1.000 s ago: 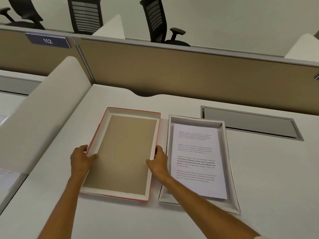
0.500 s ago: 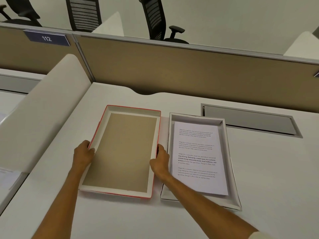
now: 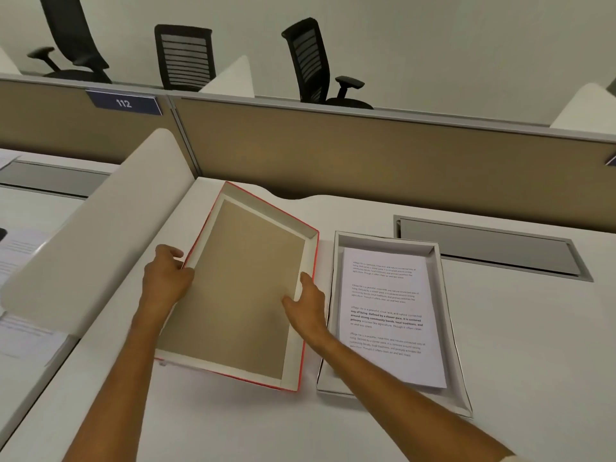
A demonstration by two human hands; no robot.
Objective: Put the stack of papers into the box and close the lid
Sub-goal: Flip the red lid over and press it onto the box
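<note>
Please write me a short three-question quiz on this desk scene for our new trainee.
1. True or false: the printed white paper stack already lies inside the shallow white cardboard box.
2. Which hands grip the red-edged cardboard lid? A) left hand only B) right hand only C) both
3. Fill in: the lid's open side faces ____.

Key: 1 true. 2 C: each hand grips one long edge. 3 up, its far end tilted off the white desk.
</note>
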